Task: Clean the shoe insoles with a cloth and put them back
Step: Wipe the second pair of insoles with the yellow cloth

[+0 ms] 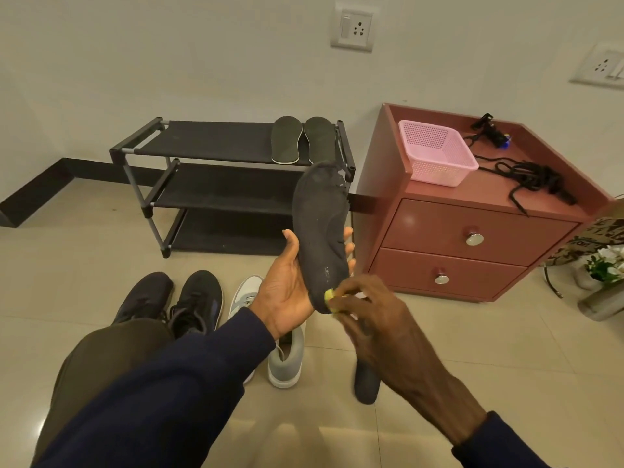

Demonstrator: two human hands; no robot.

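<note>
The left hand holds a dark insole upright in front of the shoe rack, thumb and fingers curled round its edges, while the right hand pinches a small yellow cloth against the heel of this insole.

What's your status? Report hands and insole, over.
Left hand holds insole, toe up. Right hand pinches cloth at its heel. Nothing in the way.

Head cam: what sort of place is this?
Most likely a room in a home, seen from low down: a shoe rack against the wall, a red two-drawer cabinet beside it, and sneakers on the tiled floor.
</note>
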